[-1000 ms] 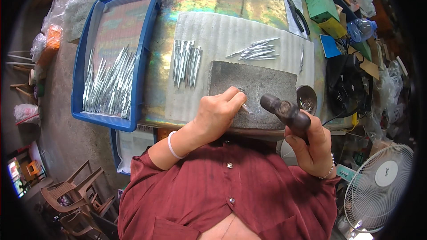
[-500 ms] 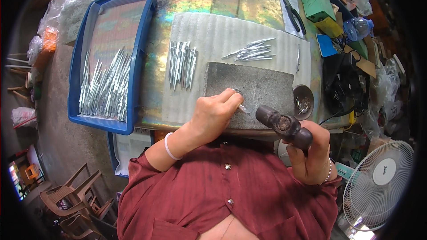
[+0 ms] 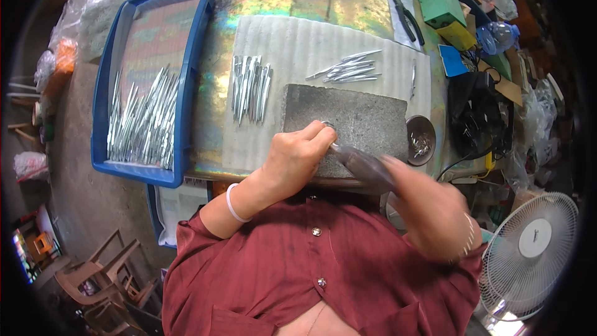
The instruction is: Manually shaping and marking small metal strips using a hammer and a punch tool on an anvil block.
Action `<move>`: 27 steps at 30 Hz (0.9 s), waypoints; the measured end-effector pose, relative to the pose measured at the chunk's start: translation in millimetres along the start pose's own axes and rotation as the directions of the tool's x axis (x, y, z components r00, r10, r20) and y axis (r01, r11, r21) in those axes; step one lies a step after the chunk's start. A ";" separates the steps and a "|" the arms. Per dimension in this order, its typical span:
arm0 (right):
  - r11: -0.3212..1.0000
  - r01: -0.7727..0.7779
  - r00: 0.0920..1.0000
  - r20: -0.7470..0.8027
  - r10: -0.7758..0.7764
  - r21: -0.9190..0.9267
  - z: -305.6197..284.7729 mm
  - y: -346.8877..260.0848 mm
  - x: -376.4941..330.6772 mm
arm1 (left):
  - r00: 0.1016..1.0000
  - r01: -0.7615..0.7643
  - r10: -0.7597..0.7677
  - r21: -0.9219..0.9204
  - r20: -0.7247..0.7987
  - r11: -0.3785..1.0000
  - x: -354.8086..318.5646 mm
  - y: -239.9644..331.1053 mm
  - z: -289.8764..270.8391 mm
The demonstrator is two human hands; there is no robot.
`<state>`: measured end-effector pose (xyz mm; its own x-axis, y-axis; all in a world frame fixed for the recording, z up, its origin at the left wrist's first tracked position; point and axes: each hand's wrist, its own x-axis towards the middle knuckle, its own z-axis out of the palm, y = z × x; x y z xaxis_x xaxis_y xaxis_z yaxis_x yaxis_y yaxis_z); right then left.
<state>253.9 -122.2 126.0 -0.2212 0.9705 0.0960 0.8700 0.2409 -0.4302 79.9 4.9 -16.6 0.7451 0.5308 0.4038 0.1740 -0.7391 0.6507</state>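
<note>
My left hand (image 3: 297,152) is closed in a pinch over a dark stone block (image 3: 367,115). A small shiny metal piece pokes out at its fingertips, too covered to tell its kind. My right hand (image 3: 429,202) grips a hammer (image 3: 367,168), both smeared by motion, with the hammer head right beside the left fingertips. Behind the block lies a small loose pile of slim silvery metal pieces (image 3: 351,68). To its left, a neater row of similar pieces (image 3: 250,90) rests on a white foam sheet (image 3: 298,34). One single piece (image 3: 413,78) lies at the sheet's right.
A blue tray (image 3: 186,87) at the left holds many more silvery pieces. A small bowl (image 3: 421,140) with tiny metal bits sits right of the block. Pliers (image 3: 407,18), a green box (image 3: 438,0), a water bottle (image 3: 497,37) and a fan (image 3: 535,242) stand farther right.
My right hand has swung the hammer down and leftward, its head now by the left fingertips. The left hand keeps its pinch in nearly the same place.
</note>
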 end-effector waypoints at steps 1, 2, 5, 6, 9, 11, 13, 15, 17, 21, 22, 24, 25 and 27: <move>1.000 -0.003 1.000 -0.001 0.003 -0.008 4.1 -0.7 3.7 | 1.000 -0.006 0.006 -0.005 -0.004 1.000 -0.7 -3.6 -2.8; 0.997 0.014 0.999 -0.045 -0.011 0.070 7.8 -0.3 0.6 | 1.000 0.011 -0.012 -0.015 -0.001 1.000 -7.5 -1.8 -0.5; 0.999 -0.035 0.997 -0.065 0.037 0.021 -18.0 -15.9 -3.7 | 1.000 0.005 -0.005 -0.050 0.003 0.999 -3.7 2.6 2.0; 0.973 -0.061 0.989 0.145 0.029 0.221 -46.9 -6.1 -22.2 | 1.000 -0.016 0.015 -0.044 -0.003 0.999 2.0 0.3 -0.3; 0.708 0.168 0.877 -0.432 0.211 0.686 -13.4 -23.0 -44.3 | 0.999 -0.043 0.044 -0.061 0.011 0.997 4.7 1.8 2.2; 0.995 -0.036 0.999 0.043 0.031 0.097 2.2 1.1 3.2 | 1.000 0.002 -0.002 -0.025 0.015 1.000 -0.4 1.9 0.4; 0.993 -0.045 0.996 0.088 0.035 0.113 -5.1 4.4 7.6 | 0.999 0.029 -0.029 -0.008 0.017 1.000 4.2 -5.5 -3.6; 0.975 -0.034 0.992 -0.112 0.060 0.220 -7.4 1.5 -0.6 | 0.999 0.013 -0.021 -0.225 -0.035 0.974 3.2 -10.5 -8.9; 0.965 -0.100 0.982 -0.135 0.135 0.241 2.7 6.7 -4.7 | 0.964 0.265 -0.231 -0.547 0.132 0.794 -2.1 -4.6 -24.9; 0.927 -0.254 0.937 -0.167 0.307 0.276 44.3 40.7 -6.0 | 0.828 0.343 -0.498 -0.936 0.259 0.083 -0.6 -3.8 -40.7; 0.920 -0.310 0.918 -0.178 0.356 0.241 56.6 50.5 -8.3 | 0.835 0.307 -0.472 -0.951 0.282 -0.024 1.3 -2.6 -42.3; 0.899 -0.396 0.880 -0.205 0.429 0.185 82.0 65.4 -10.7 | 0.836 0.270 -0.460 -0.954 0.299 -0.130 2.0 -3.4 -42.0; 0.900 -0.393 0.882 -0.200 0.427 0.189 88.2 68.2 -10.3 | 0.835 0.273 -0.447 -0.947 0.320 -0.168 2.2 -4.3 -40.3; 0.917 -0.393 0.891 -0.218 0.398 0.066 99.3 70.3 -9.7 | 0.829 0.282 -0.439 -0.937 0.345 -0.204 1.4 -6.4 -39.3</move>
<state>273.5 -115.8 5.7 0.2452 0.9631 0.1106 0.8559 -0.1615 -0.4913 54.6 26.6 5.1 0.7638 0.6219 -0.1728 -0.4293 0.6893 0.5836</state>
